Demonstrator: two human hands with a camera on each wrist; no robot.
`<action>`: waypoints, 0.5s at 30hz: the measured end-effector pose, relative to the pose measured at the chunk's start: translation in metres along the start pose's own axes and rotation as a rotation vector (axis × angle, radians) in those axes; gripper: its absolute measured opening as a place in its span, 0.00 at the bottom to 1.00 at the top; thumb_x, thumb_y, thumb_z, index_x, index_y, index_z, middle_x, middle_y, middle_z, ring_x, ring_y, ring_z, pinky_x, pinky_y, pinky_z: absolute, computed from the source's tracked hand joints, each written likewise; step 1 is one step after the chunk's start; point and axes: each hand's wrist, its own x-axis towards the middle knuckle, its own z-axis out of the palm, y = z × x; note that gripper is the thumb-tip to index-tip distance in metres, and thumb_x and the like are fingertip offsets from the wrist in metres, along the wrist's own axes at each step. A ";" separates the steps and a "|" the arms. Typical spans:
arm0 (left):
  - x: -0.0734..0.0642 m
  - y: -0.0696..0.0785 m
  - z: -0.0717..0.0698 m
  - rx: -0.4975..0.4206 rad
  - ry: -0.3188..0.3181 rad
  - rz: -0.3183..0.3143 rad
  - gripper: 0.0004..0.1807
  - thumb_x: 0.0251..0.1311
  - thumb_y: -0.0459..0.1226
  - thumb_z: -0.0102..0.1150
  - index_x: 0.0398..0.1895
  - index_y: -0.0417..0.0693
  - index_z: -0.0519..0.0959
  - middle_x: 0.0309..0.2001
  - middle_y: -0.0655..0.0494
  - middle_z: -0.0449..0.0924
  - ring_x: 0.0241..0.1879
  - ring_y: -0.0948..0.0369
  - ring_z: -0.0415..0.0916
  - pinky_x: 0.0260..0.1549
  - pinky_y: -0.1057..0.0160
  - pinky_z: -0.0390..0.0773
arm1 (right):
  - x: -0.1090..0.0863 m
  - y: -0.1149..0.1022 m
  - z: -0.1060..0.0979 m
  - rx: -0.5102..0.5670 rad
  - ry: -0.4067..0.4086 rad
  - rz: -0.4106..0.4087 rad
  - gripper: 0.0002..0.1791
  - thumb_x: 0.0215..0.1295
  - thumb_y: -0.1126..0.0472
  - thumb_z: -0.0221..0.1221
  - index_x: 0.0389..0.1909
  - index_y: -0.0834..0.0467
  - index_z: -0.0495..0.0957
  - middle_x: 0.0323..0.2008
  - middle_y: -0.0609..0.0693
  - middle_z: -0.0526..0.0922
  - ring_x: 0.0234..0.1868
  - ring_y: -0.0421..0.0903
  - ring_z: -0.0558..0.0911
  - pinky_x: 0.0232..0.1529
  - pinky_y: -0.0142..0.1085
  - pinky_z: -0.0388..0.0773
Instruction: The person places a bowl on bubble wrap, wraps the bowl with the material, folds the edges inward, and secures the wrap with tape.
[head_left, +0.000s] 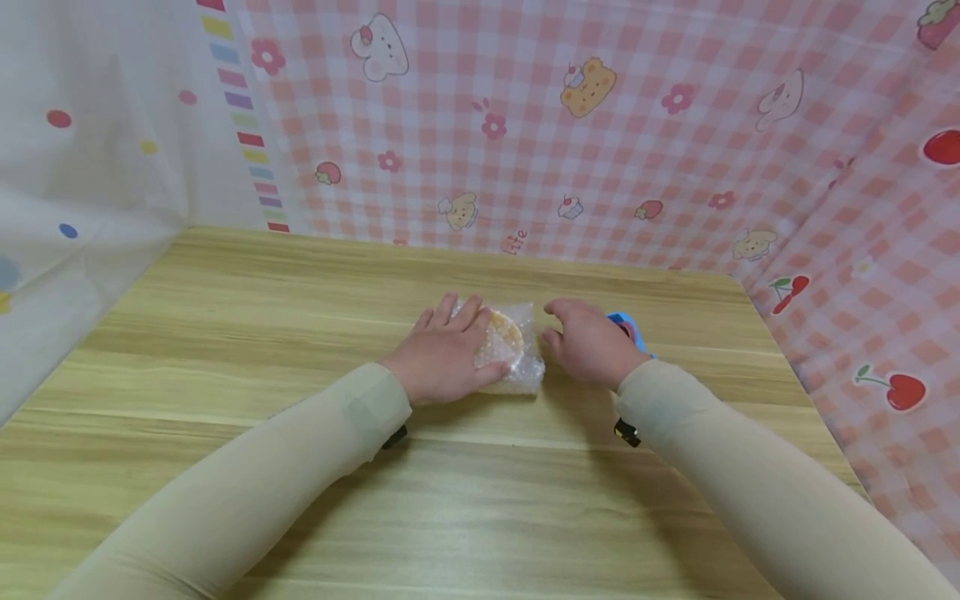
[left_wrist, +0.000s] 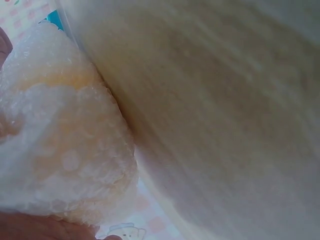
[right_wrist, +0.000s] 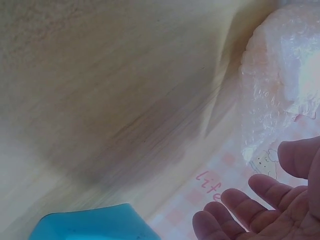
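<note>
A bubble-wrap package lies on the table, with a round orange-yellow shape showing through the clear wrap. My left hand rests on its left part, fingers spread over the top and thumb along the near side. In the left wrist view the bubble wrap fills the left side. Just off the package's right end is my right hand, apart from it and holding nothing. Its loose fingers show in the right wrist view. Behind that hand sits a blue object, mostly hidden, so its kind is unclear.
The wooden table runs back to a pink checked cloth hanging behind it. More patterned cloth hangs on the right, and a white dotted cloth on the left. The blue object stands close beside the right hand.
</note>
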 end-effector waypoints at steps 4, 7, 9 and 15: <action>0.000 0.000 0.000 -0.012 0.003 0.000 0.53 0.73 0.72 0.37 0.87 0.47 0.47 0.88 0.49 0.34 0.86 0.41 0.30 0.82 0.37 0.44 | -0.001 0.001 0.001 -0.002 -0.004 -0.003 0.28 0.83 0.53 0.52 0.75 0.63 0.67 0.75 0.63 0.71 0.79 0.62 0.67 0.79 0.58 0.62; -0.001 0.000 -0.001 -0.021 0.006 0.003 0.53 0.73 0.72 0.37 0.87 0.46 0.47 0.88 0.48 0.34 0.86 0.40 0.30 0.82 0.37 0.44 | -0.001 0.001 0.001 -0.004 -0.003 -0.004 0.28 0.83 0.53 0.52 0.75 0.63 0.67 0.75 0.63 0.71 0.79 0.62 0.66 0.79 0.58 0.62; -0.001 0.000 -0.001 -0.026 0.007 0.004 0.53 0.73 0.71 0.37 0.87 0.46 0.47 0.87 0.48 0.34 0.86 0.40 0.30 0.82 0.37 0.44 | -0.001 0.001 0.001 -0.005 0.001 -0.007 0.28 0.82 0.53 0.52 0.75 0.63 0.68 0.74 0.63 0.71 0.78 0.62 0.67 0.79 0.58 0.62; -0.002 0.000 -0.002 -0.037 0.000 0.008 0.53 0.73 0.72 0.37 0.87 0.46 0.46 0.87 0.49 0.32 0.86 0.40 0.28 0.82 0.37 0.43 | -0.001 0.002 0.002 -0.006 0.018 -0.022 0.28 0.82 0.54 0.53 0.74 0.64 0.69 0.73 0.64 0.72 0.77 0.63 0.68 0.79 0.58 0.63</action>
